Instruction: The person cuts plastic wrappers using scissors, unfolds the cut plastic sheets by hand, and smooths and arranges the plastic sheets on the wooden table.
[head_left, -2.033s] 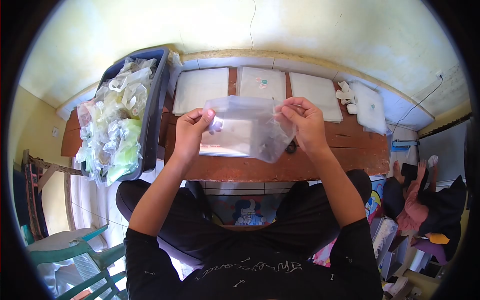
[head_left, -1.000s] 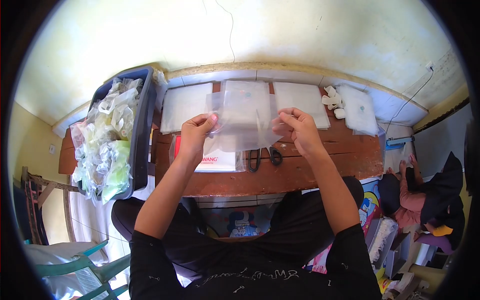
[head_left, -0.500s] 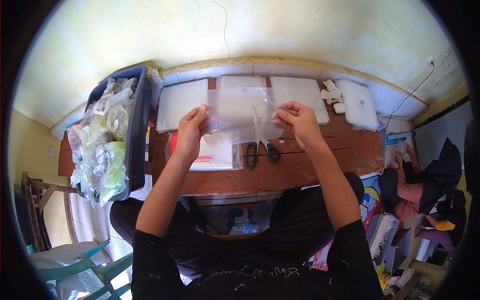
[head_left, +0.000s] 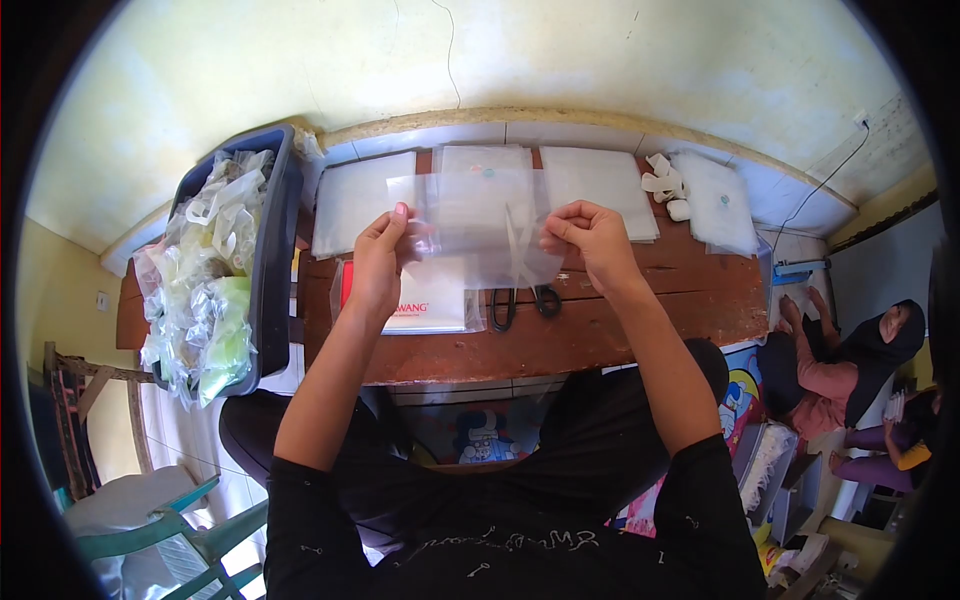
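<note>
Between my two hands a clear plastic bag [head_left: 480, 230] is held stretched out above the bench. My left hand [head_left: 383, 255] pinches its left edge between thumb and fingers. The right edge is pinched by my right hand [head_left: 590, 243]. Through the film I see the blades of scissors [head_left: 547, 301], whose black handles lie on the wood below. A white packet with red lettering [head_left: 430, 312] lies beneath the bag, nearer my left hand. Behind the bag is a stack of clear plastic sheets or bags [head_left: 485, 158].
A dark bin [head_left: 275, 250] heaped with crumpled plastic stands at the bench's left. More clear stacks [head_left: 362, 190] [head_left: 600, 190] [head_left: 717, 200] and white rolled strips [head_left: 663, 182] line the back of the wooden bench [head_left: 680, 310]. Two people [head_left: 825, 385] sit on the floor at right.
The view has shifted, and the scissors and lettered packet show more than two seconds ago. The bag is now flatter and wider between my hands. At right, a seated person's head has turned up.
</note>
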